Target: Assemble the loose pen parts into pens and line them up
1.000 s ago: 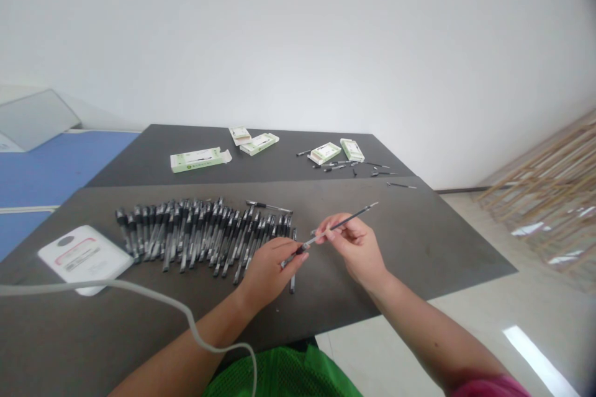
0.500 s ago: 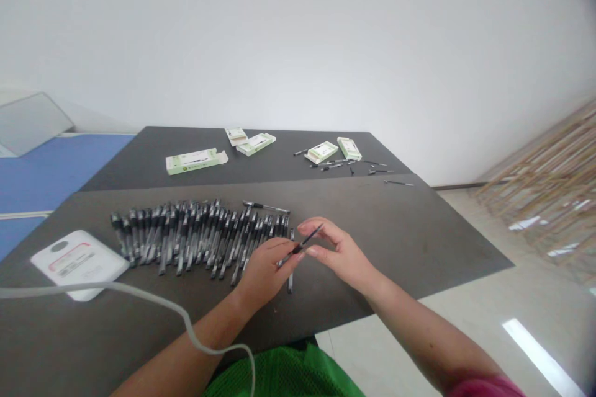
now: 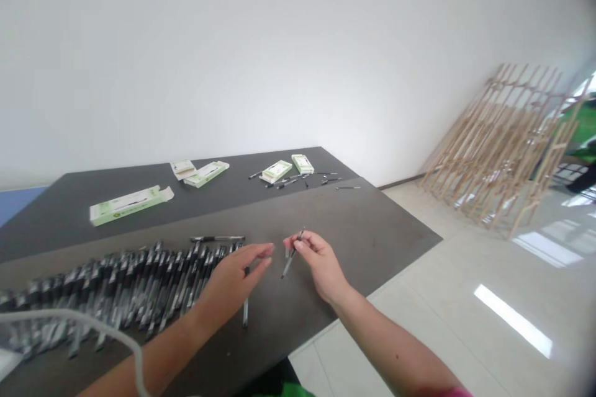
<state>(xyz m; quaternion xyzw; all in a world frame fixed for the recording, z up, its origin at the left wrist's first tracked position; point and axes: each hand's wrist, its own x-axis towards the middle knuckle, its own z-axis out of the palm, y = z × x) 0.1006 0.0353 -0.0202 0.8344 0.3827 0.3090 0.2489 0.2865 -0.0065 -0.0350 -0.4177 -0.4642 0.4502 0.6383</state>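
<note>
A slim pen [image 3: 288, 262] with a clear barrel slants from my right hand [image 3: 320, 263], pinched between thumb and fingers above the table. My left hand [image 3: 233, 279] is a little to the left, apart from that pen, its fingers and thumb stretched out with a gap between them. Below the left hand lies a single pen [image 3: 245, 313], partly hidden by it. A long row of many pens [image 3: 139, 288] with black grips spreads to the left, its right end covered by the left hand. Another pen [image 3: 218, 238] lies crosswise behind the row.
Across the dark table [image 3: 335, 223] stand a long green-and-white box [image 3: 130, 203], a second box [image 3: 206, 173] and two more boxes [image 3: 276, 171] with loose pens and small parts [image 3: 288, 182]. A pale cable [image 3: 93, 321] crosses at lower left. Wooden racks [image 3: 503, 155] lean at right.
The view has swung to the right. My left hand has let go of the pen and drawn away leftward, while my right hand has closed on it.
</note>
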